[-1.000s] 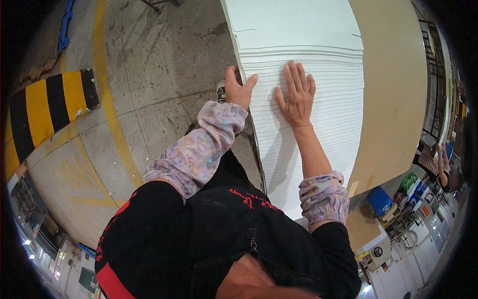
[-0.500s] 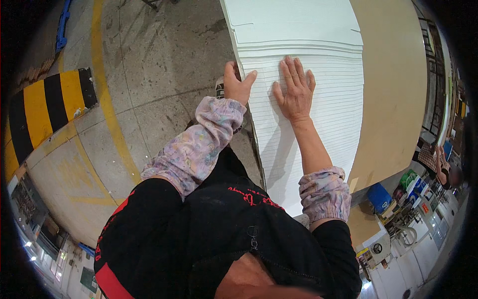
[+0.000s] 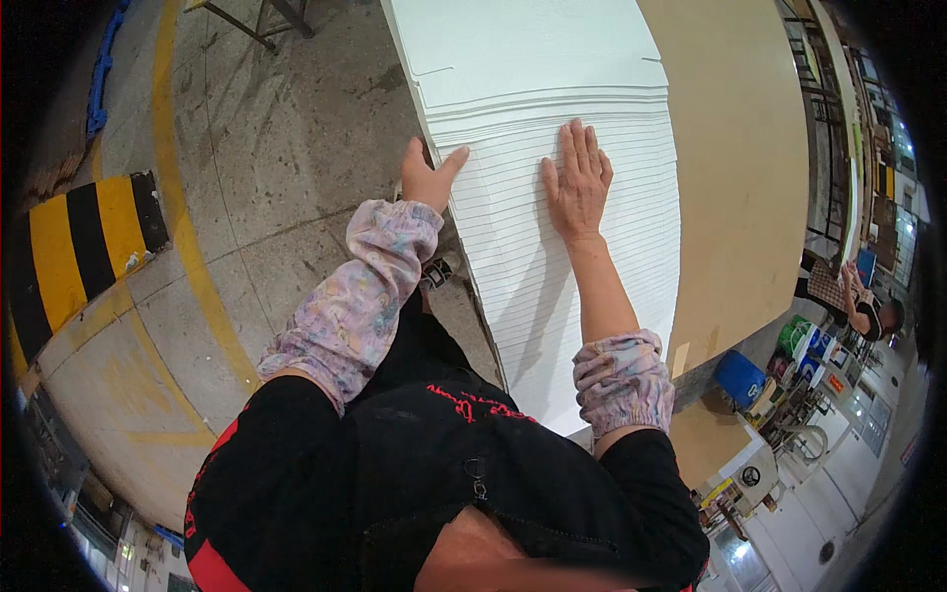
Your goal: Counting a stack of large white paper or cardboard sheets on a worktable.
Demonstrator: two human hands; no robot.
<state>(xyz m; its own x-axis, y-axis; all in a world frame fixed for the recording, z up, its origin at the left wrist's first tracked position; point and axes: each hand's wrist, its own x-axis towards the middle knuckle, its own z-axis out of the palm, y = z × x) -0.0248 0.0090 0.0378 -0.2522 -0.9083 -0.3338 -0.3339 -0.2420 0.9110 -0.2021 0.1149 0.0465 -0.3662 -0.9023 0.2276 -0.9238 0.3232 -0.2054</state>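
A tall stack of white sheets [image 3: 552, 197] stands on the concrete floor [image 3: 286, 148], its stepped edges showing as many thin lines down the near face, and a plain brown board [image 3: 735, 168] lies along its far side. The person leans over it with both hands on the pile. The left hand [image 3: 426, 178] is at the near left corner of the stack, thumb spread out across the white face and the fingers curled round the edge, out of sight behind it, so how firmly they grip cannot be told. The right hand [image 3: 577, 183] lies flat and open on the sheets, fingers together and stretched, palm pressing down, holding nothing. Patterned sleeve covers [image 3: 360, 296] wrap both forearms. A yellow painted line [image 3: 187, 227] curves over the floor to the left, past a black and yellow striped kerb [image 3: 84, 247]. A blue bin [image 3: 740, 378] stands at the lower right.
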